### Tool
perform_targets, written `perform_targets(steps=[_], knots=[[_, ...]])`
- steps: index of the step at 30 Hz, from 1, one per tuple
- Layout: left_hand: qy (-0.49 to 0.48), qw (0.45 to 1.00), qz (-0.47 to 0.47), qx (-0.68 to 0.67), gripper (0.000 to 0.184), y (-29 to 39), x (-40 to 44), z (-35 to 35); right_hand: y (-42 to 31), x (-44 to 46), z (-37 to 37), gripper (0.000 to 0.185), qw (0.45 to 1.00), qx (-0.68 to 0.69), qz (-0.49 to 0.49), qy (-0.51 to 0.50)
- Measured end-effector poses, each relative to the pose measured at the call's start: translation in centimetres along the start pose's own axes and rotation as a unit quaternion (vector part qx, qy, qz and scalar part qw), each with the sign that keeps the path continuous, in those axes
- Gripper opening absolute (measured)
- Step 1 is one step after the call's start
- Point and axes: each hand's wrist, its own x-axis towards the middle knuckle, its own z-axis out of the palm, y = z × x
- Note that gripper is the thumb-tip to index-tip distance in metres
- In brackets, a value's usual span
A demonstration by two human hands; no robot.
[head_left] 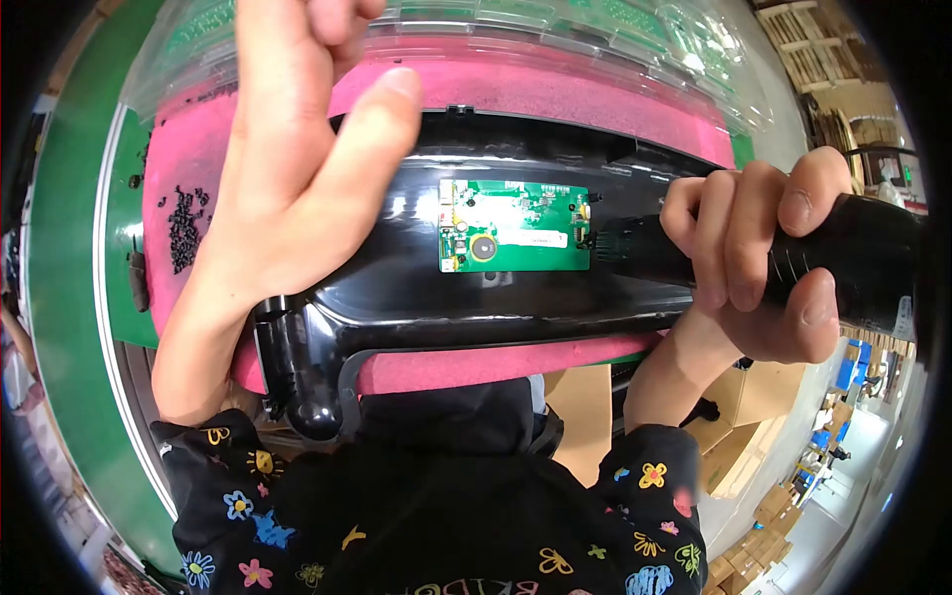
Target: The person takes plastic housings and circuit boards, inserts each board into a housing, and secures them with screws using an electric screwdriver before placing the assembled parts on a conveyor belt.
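Note:
A black plastic housing (416, 297) lies on a pink mat, its rounded end at lower left. A green circuit board (535, 213) sits in its middle, with a white label and a round component. My right hand (759, 243) is wrapped round a black electric screwdriver (863, 248), whose front end points left at the board's right edge; its tip is hard to make out against the black. Above the housing's left part is my left hand (297, 188), thumb apart from the fingers and nothing visible in it. Its fingers are partly cut off by the top of the view.
Small black screws (181, 233) lie heaped on the pink mat (496, 74) at left. Clear plastic trays (555, 35) with green boards stand behind the housing. Cardboard boxes (585, 416) are below the bench edge, and more stand at lower right.

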Motion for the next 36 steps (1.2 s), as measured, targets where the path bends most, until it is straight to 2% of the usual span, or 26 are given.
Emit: perform_targets(steps=[1,3,5,7,9,10,12,15,16,19,23,26,27,28,29,31,32,33,35,36], knots=[[-0.026,0.999,0.025,0.027,0.043,-0.1,0.1,0.0,0.0,0.0,0.0,0.033,1.0,0.002,0.0,-0.006],[-0.015,0.998,0.019,0.059,0.044,0.6,0.4,0.6,0.0,0.1,0.0,0.033,1.0,-0.007,-0.003,-0.01],[-0.08,0.971,0.025,0.226,0.041,1.1,0.7,0.4,0.3,0.2,0.0,0.033,1.0,-0.002,-0.009,-0.023],[-0.064,0.966,0.033,0.248,0.036,1.2,1.0,0.6,0.9,0.4,0.1,0.033,0.999,0.012,-0.02,-0.046],[-0.105,0.952,0.033,0.285,0.032,1.0,1.1,0.5,1.0,0.4,0.5,0.034,0.999,0.021,-0.013,-0.038],[-0.105,0.952,0.033,0.285,0.032,1.0,1.0,0.5,0.9,0.3,0.9,0.034,1.0,0.022,0.0,-0.019],[-0.12,0.966,-0.068,0.219,0.028,0.9,0.7,0.6,0.7,0.3,0.9,0.035,0.999,0.029,0.031,-0.009],[-0.151,0.961,-0.097,0.209,0.027,0.5,0.4,0.8,1.0,0.1,1.5,0.037,0.999,0.041,0.03,-0.011],[-0.174,0.953,-0.114,0.219,0.026,0.8,0.6,0.8,1.2,0.2,2.2,0.037,0.999,0.03,0.016,0.023],[-0.178,0.947,-0.084,0.253,0.026,0.4,0.1,1.0,1.5,-0.2,2.4,0.038,0.998,0.011,-0.003,0.069],[-0.208,0.931,-0.074,0.291,0.025,0.8,0.3,0.8,1.2,0.0,1.2,0.039,0.999,0.049,-0.006,0.011],[-0.213,0.924,-0.062,0.312,0.025,0.9,0.1,0.9,1.5,0.1,0.3,0.039,0.995,0.075,0.003,0.059],[-0.216,0.923,-0.058,0.312,0.025,0.9,0.1,0.9,1.7,0.2,0.2,0.037,0.99,0.095,0.004,0.108],[-0.216,0.923,-0.055,0.315,0.025,0.9,0.2,0.8,1.1,1.0,1.3,0.03,0.96,0.111,0.036,0.255],[-0.223,0.92,-0.055,0.319,0.026,1.0,0.2,0.8,1.5,1.1,-0.4,0.026,0.954,0.137,0.031,0.264],[-0.231,0.916,-0.052,0.324,0.026,1.2,0.1,0.7,2.5,1.8,-2.6,0.024,0.902,0.214,0.037,0.373],[-0.229,0.917,-0.052,0.323,0.026,1.2,0.0,0.8,2.2,1.4,-3.0,0.023,0.889,0.254,0.039,0.379],[-0.224,0.917,-0.052,0.324,0.027,1.1,0.1,0.7,1.7,1.2,-3.1,0.021,0.854,0.28,0.057,0.435],[-0.221,0.917,-0.052,0.327,0.027,1.1,0.1,0.6,0.9,-0.1,-2.4,0.027,0.891,0.226,0.011,0.393],[-0.225,0.917,-0.054,0.326,0.027,1.2,0.2,0.6,0.8,-0.7,-1.7,0.043,0.88,0.142,-0.02,0.454]])
